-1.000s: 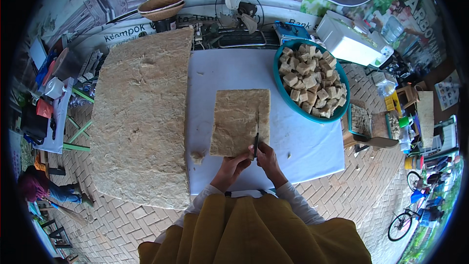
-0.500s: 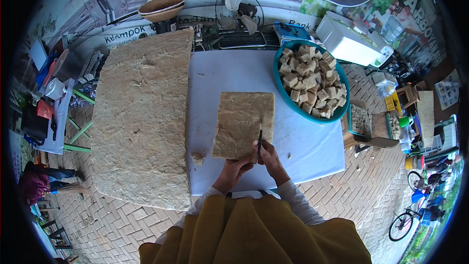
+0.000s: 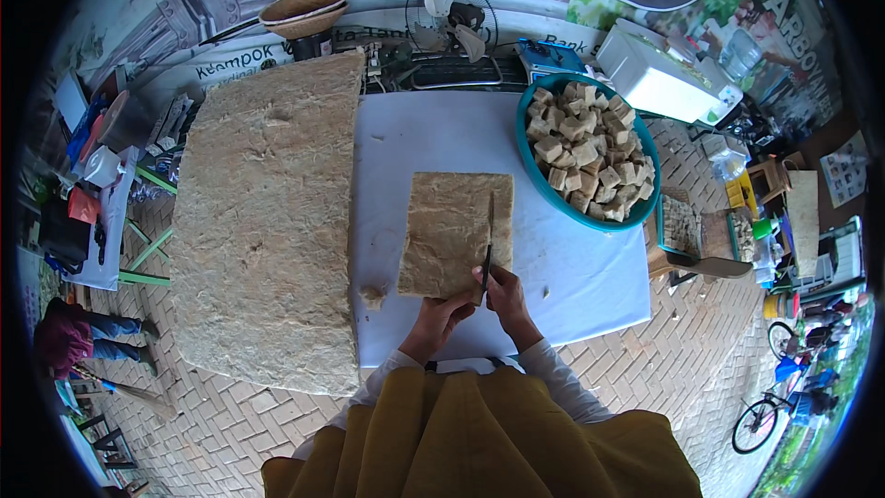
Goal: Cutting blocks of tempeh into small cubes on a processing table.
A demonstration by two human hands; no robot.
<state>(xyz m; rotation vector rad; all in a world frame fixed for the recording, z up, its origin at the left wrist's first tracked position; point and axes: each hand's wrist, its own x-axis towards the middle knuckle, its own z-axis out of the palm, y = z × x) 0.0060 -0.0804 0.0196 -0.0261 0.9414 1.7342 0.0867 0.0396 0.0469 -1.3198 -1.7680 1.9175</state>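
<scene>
Gripping a knife [image 3: 487, 254], the right hand [image 3: 505, 297] slices the slab [image 3: 452, 232] — left hand [image 3: 444, 312] beside it, pressing the near edge.

I see a fibrous slab [image 3: 454, 235] on the surface [image 3: 572, 267], tan, rough and matt, like pressed wool. The surface itself looks like a smooth white sheet, faintly satin. My right hand [image 3: 505, 297] grips a knife [image 3: 487, 254] with a thin dark blade, dull rather than shiny. The big mat [image 3: 267, 221] to the left has the same coarse, fuzzy texture. The teal basin [image 3: 590, 215] looks like smooth plastic, holding rough cubes [image 3: 590, 152]. The basket [image 3: 304, 7] is woven cane.
</scene>
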